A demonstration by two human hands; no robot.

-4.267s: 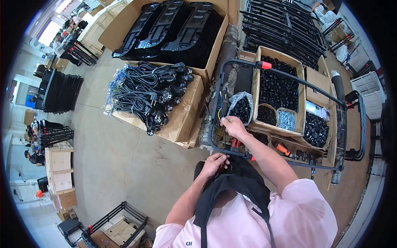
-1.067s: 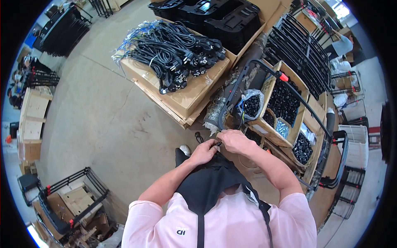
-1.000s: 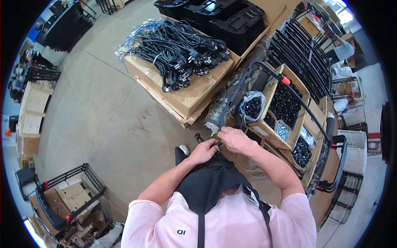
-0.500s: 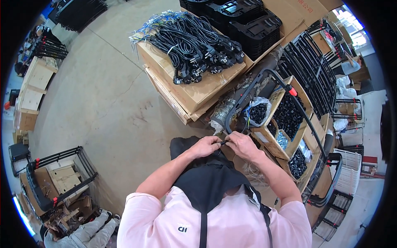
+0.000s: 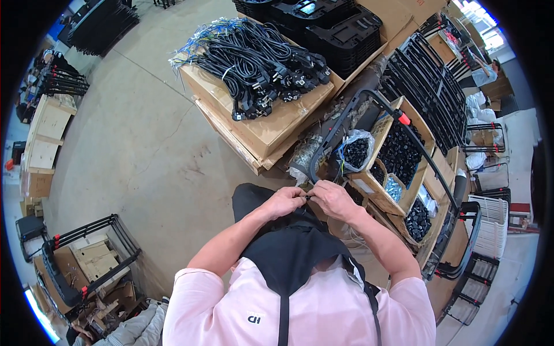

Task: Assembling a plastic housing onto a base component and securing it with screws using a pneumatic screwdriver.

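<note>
My left hand [image 5: 284, 202] and my right hand [image 5: 330, 197] meet in front of my chest, fingertips pinched together on a small dark part [image 5: 307, 196] that is too small to make out. Both hands hover above my black apron [image 5: 288, 248], close to the near end of a black metal cart [image 5: 369, 115]. The cart carries cardboard boxes of small black parts [image 5: 399, 153] and a clear bag of black parts [image 5: 356, 151].
A stack of flat cardboard boxes [image 5: 265, 124] topped with bundled black power cables [image 5: 254, 57] stands ahead. Black plastic panels [image 5: 329, 26] and black wire frames [image 5: 430, 98] lie beyond. Another black cart with cartons [image 5: 86, 259] is at my lower left. Concrete floor [image 5: 144, 155] spreads to the left.
My right hand came back from the cart's boxes and joined my left hand at my chest. My view has shifted, bringing the cable stack nearer the centre.
</note>
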